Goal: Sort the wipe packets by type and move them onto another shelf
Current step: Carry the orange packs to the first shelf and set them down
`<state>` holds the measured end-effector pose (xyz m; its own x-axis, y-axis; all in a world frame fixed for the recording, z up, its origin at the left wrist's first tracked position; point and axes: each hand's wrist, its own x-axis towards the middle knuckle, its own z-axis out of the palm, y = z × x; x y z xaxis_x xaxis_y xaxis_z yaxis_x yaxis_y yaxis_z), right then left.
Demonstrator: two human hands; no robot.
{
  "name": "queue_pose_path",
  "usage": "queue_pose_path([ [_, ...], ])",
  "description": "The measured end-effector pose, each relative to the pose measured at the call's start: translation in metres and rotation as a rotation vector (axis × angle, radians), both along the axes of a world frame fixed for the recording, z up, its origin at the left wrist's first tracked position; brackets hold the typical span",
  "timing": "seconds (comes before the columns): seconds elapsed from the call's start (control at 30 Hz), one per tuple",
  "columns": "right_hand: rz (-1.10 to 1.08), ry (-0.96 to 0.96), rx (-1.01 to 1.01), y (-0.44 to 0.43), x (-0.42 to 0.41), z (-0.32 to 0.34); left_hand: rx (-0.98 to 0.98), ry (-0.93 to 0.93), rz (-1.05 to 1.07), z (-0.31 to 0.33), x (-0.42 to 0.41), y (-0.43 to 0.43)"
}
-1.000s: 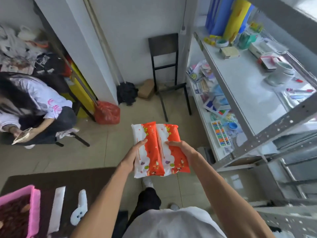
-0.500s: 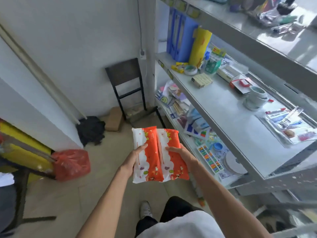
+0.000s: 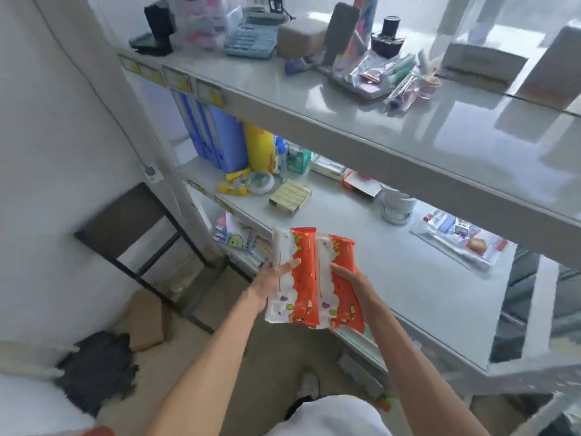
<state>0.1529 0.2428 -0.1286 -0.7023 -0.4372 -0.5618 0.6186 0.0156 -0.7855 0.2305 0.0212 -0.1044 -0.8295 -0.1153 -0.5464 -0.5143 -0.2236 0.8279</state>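
Two orange-and-white wipe packets lie side by side between my hands, in front of the grey metal shelving. My left hand [image 3: 273,283] grips the left wipe packet [image 3: 294,278] by its white edge, thumb on top. My right hand [image 3: 353,283] holds the right wipe packet [image 3: 338,305] from its right side. Both packets hover over the front edge of the middle shelf [image 3: 408,278]. The upper shelf [image 3: 361,121] runs above them.
The middle shelf carries blue file boxes [image 3: 213,133], tape rolls [image 3: 259,182], a yellow-green box [image 3: 290,195], a white cup [image 3: 396,206] and a plastic pouch [image 3: 462,240]. The upper shelf holds a calculator [image 3: 251,39] and small items. A dark chair [image 3: 132,228] stands at left.
My view has swung from the floor and a seated person up toward the shelving. The two packets stay in my hands and are now closer to the middle shelf.
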Motion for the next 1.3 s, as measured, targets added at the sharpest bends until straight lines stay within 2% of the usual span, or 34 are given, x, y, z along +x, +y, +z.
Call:
queue_pose_path([
  [0.13, -0.183, 0.028, 0.027, -0.002, -0.045, 0.003, -0.069, -0.045, -0.107, -0.023, -0.09, -0.012],
  [0.23, -0.278, 0.056, 0.061, -0.003, -0.069, -0.003, -0.116, -0.082, -0.18, -0.014, -0.133, -0.006],
  [0.43, -0.436, 0.098, 0.322, -0.006, -0.107, -0.024, -0.152, -0.099, -0.309, -0.017, -0.199, 0.001],
  [0.5, -0.446, 0.165, 0.501, -0.013, -0.111, -0.029, -0.177, -0.093, -0.328, -0.022, -0.214, 0.0],
  [0.6, -0.374, 0.264, 1.001, -0.023, -0.116, -0.034, -0.211, -0.037, -0.312, -0.03, -0.227, -0.006],
  [0.63, -0.342, 0.262, 1.091, -0.027, -0.116, -0.035, -0.21, -0.018, -0.324, -0.032, -0.229, -0.009],
  [0.8, -0.276, 0.237, 1.088, -0.036, -0.117, -0.033, -0.09, -0.038, -0.504, -0.038, -0.244, -0.025],
  [0.9, -0.271, 0.217, 1.076, -0.035, -0.118, -0.026, -0.084, -0.037, -0.636, -0.037, -0.252, -0.032],
  [1.0, -0.295, 0.211, 1.051, -0.033, -0.112, -0.025, -0.166, -0.041, -0.67, -0.032, -0.261, -0.032],
  [1.07, -0.334, 0.206, 1.04, -0.033, -0.106, -0.023, -0.401, -0.038, -0.637, -0.023, -0.268, -0.028],
  [1.13, -0.415, 0.204, 1.028, -0.031, -0.098, -0.022, -0.825, 0.073, -0.547, -0.007, -0.264, -0.017],
  [1.17, -0.467, 0.204, 1.017, -0.029, -0.091, -0.021, -0.971, 0.237, -0.491, 0.003, -0.256, -0.008],
  [1.23, -0.584, 0.205, 0.998, -0.022, -0.073, -0.02, -0.983, 0.609, -0.544, 0.021, -0.233, 0.018],
  [1.3, -0.703, 0.187, 0.983, -0.011, -0.047, -0.02, -0.83, 0.806, -0.822, 0.027, -0.206, 0.049],
])
